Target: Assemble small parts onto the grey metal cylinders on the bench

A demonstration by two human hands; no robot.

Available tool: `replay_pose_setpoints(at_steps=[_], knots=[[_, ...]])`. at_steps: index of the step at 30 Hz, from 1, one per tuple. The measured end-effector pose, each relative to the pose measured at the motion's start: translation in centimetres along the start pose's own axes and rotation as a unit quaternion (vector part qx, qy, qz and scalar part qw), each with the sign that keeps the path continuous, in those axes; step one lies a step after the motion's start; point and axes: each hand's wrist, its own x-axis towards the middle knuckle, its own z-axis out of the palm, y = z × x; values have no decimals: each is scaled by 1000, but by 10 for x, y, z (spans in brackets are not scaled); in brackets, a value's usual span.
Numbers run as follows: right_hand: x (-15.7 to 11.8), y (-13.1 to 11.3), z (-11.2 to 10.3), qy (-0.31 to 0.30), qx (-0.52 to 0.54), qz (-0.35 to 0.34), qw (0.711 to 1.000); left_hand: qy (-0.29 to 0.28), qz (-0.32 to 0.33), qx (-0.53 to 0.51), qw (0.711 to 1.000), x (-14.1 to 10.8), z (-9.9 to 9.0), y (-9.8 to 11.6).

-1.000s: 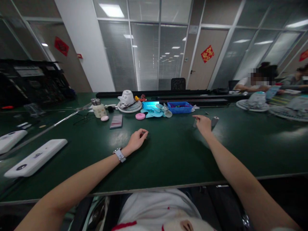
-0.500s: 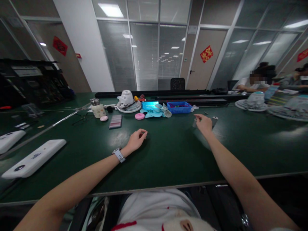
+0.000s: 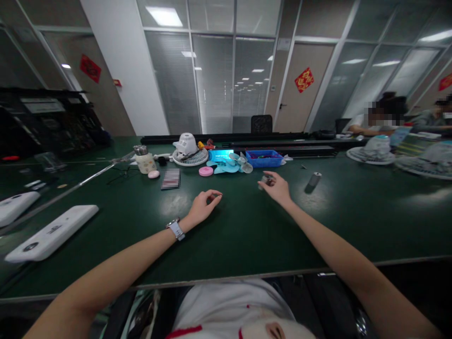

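Observation:
My right hand (image 3: 278, 188) is closed on a small grey object (image 3: 264, 181), too small to name, held between thumb and fingers over the green table (image 3: 243, 240). A grey cylinder (image 3: 313, 181) stands on the table to the right of that hand. At centre left, my left hand (image 3: 205, 205) rests near the tabletop with its thumb and fingers apart and nothing visible between them. A watch (image 3: 175, 229) is on the left wrist.
Behind the hands are a blue tray (image 3: 264, 161), light blue fan blades (image 3: 228, 166), a pink disc (image 3: 205, 171), a white fan part (image 3: 186, 147) and a bottle (image 3: 145, 161). White devices (image 3: 54, 233) lie left. People sit at the far right.
My right hand has moved left, away from the standing cylinder, carrying the small grey object. My left hand has shifted slightly right, and its fingers are a little more extended.

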Motion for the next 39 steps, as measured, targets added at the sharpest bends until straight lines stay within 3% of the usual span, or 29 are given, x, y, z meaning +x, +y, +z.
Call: replay_pose_setpoints(at_steps=[4, 7, 11, 18, 22, 26, 29, 31, 34, 36, 39], knots=[[-45, -63, 38, -153, 155, -89, 972, 7, 57, -7, 998, -3, -1, 14], [-68, -86, 52, -215, 192, -130, 949, 12, 90, -17, 996, -4, 1, 18], [-76, -89, 54, -227, 179, -163, 943, 12, 106, -24, 994, -3, 5, 18], [-73, -87, 50, -236, 145, -185, 943, -2, 46, -14, 999, 1, 2, 28], [-76, -87, 52, -235, 149, -181, 943, 34, 40, -18, 998, 4, -4, 31], [-75, -87, 53, -235, 149, -153, 948, 69, 26, -5, 997, 9, -7, 19], [-59, -77, 45, -197, 142, -121, 962, 34, -9, 28, 999, 9, -6, 7], [-39, -60, 33, -131, 111, -85, 981, -1, -30, 31, 999, 8, -3, 1], [-5, -18, 7, -5, 5, -30, 1000, -47, -32, 29, 998, 6, 0, -3], [14, 14, -10, 57, -78, 4, 995, -54, -24, 38, 998, 5, 1, -4], [31, 55, -30, 81, -157, 59, 983, -42, -33, 37, 998, 5, 3, -5]])
